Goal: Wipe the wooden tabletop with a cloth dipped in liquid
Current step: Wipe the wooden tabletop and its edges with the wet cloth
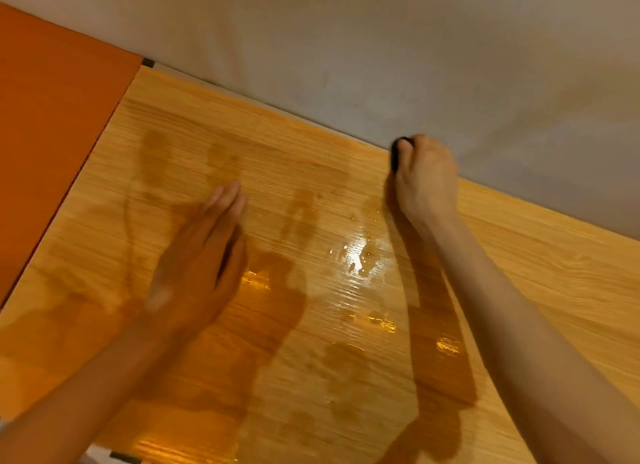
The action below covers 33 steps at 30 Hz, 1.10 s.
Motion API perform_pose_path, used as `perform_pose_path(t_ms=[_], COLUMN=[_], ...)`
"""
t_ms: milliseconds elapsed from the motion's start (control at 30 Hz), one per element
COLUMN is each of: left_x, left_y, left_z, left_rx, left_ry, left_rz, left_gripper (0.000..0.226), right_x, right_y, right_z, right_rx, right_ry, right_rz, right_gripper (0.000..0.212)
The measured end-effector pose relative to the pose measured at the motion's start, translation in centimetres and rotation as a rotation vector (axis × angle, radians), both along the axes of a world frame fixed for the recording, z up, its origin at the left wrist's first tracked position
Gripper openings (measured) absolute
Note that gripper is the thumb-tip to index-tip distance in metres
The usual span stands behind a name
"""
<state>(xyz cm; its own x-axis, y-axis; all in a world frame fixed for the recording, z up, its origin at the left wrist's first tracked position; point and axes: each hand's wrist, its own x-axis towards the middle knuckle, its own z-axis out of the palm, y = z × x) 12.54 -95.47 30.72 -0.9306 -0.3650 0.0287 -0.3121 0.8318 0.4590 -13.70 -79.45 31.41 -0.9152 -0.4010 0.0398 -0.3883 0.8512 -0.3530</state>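
Cloth [398,153] is what I take the small dark wad under my right hand [424,183] to be, though only a sliver of it shows past my fingertips, right against the far edge of the tabletop [554,262] where it meets the grey wall [381,47]. My fingers are curled down over it, pressing it to the wood. It looks soft and bunched, light enough to push with fingertip pressure, and probably soaked, so I judge it will slide easily but could slip out from under my fingers; gripping it from above with the whole hand over the wad seems the safest hold.

My left hand [204,255] is open and flat, fingers together, holding nothing, low over the tabletop toward the left edge; it is blurred, and I cannot tell whether it touches the wood.

Between my arms the pale, straight-grained wood is darkened by wet streaks [304,207] and shines with a glossy film of liquid [356,255]. The stretch toward the right edge looks dry and matte, so I judge that part is not yet wiped. An orange panel [52,117] adjoins the left edge.
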Motion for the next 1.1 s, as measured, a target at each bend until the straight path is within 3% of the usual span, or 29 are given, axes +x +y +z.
perform_pose_path(t_ms=[167, 333, 433, 500, 700, 900, 967, 1100], left_x=[0.0, 0.2, 0.1, 0.1, 0.2, 0.2, 0.3, 0.4], left_y=[-0.1, 0.3, 0.1, 0.0, -0.1, -0.1, -0.1, -0.2], left_z=[-0.3, -0.1, -0.2, -0.4, -0.7, -0.7, -0.6, -0.6], left_rx=[0.008, 0.02, 0.008, 0.001, 0.032, 0.069, 0.072, 0.07], left_ry=[0.017, 0.003, -0.019, -0.027, 0.006, 0.036, 0.053, 0.056], left_rz=[-0.008, -0.011, -0.005, -0.017, -0.027, -0.051, -0.06, -0.069], left_gripper=[0.055, 0.056, 0.057, 0.058, 0.058, 0.057, 0.057, 0.057], right_x=[3.1, 9.6, 16.0, 15.6, 7.6, 20.2, 17.9, 8.4], right_y=[-7.1, -2.8, 0.3, 0.7, -5.6, -0.6, -0.5, -2.6], right_z=[-0.4, -0.3, 0.0, 0.3, 0.1, -0.3, 0.0, 0.1], right_rx=[-0.03, -0.154, -0.104, -0.044, -0.07, -0.033, 0.018, -0.019], right_ry=[-0.02, 0.02, -0.018, -0.033, -0.047, 0.037, 0.036, 0.025], right_rz=[0.105, 0.187, 0.338, 0.392, 0.031, 0.275, 0.287, -0.008], right_gripper=[0.038, 0.043, 0.047, 0.047, 0.045, 0.045, 0.044, 0.045])
